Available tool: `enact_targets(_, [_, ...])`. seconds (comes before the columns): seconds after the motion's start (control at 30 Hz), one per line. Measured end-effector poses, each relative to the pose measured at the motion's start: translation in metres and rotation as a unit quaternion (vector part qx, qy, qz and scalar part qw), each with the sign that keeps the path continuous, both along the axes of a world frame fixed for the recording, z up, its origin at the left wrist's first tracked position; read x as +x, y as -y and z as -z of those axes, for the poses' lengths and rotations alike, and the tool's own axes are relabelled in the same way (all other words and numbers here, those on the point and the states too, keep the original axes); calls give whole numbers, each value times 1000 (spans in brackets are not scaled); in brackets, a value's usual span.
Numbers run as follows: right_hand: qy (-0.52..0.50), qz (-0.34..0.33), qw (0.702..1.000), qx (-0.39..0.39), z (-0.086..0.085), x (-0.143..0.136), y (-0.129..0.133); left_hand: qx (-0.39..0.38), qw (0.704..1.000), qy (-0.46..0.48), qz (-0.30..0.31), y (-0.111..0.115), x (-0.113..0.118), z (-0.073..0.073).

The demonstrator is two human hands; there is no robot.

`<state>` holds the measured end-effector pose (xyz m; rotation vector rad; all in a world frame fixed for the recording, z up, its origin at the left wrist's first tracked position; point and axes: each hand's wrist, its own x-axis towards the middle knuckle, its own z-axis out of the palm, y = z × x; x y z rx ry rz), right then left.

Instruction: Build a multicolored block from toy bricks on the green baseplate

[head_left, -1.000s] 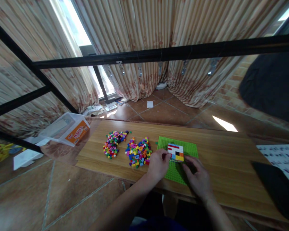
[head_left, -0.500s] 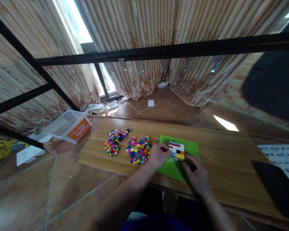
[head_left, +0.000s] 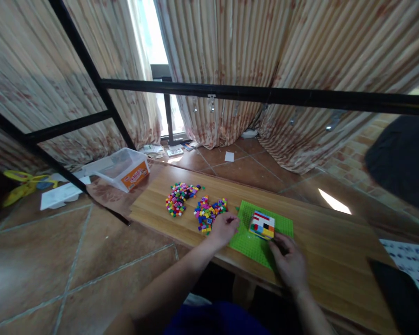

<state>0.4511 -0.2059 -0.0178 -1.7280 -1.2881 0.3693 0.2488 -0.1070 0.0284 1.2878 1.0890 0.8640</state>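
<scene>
Block (head_left: 262,224) built up; loose bricks (head_left: 209,212) remain; left hand (head_left: 223,229) curled, right hand (head_left: 290,261) half-curled at block; either grip's hold unclear.

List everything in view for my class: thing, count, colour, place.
Table: one, brown wood, centre
Baseplate: one, green, on table
Brick block: one, multicoloured, over baseplate
Loose brick piles: two, multicoloured, on table
Box: one, clear with orange label, off table's left end
Floor: one, brown tile, around table
Curtains: several, striped beige, background
Window: one, white, between curtains
Frame: one, black, before curtains
Small sheet: one, white, floor beyond table
Papers: several, mostly white, floor near curtains
Flat item: one, white, left floor
Unclear item: one, yellow, left floor
Printed sheet: one, white, right edge
Pad: one, black, beside printed sheet
Unclear shape: one, dark, upper right
Left hand: one, bare, beside one pile
Right hand: one, bare, at block's edge
</scene>
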Motion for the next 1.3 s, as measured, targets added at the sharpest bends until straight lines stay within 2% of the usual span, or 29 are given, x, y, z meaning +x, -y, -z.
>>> enact_targets(0.23, [28,16,999,-19,10,6,2,63,991,-119,-18,21,-84,11])
enact_targets(0.3, [34,22,999,-28,10,7,2,61,985,-156,-37,25,-100,12])
enact_targets(0.4, [36,26,998,-32,8,7,2,62,976,-201,-57,27,-110,8])
enact_targets(0.5, [29,30,999,-25,7,6,2,105,964,-243,-36,26,-106,1])
enact_targets(0.6, [23,25,999,-19,8,5,3,172,945,-278,17,26,-95,-5])
enact_targets(0.77, [32,15,999,-18,8,5,4,264,896,-339,111,27,-74,-5])
enact_targets(1.0, [40,19,999,-3,8,2,5,284,853,-418,126,19,-64,2])
enact_targets(1.17, [31,21,999,-4,3,-2,4,285,853,-420,121,18,-63,-2])
enact_targets(1.3, [32,18,999,8,3,-3,3,276,892,-350,74,19,-55,-9])
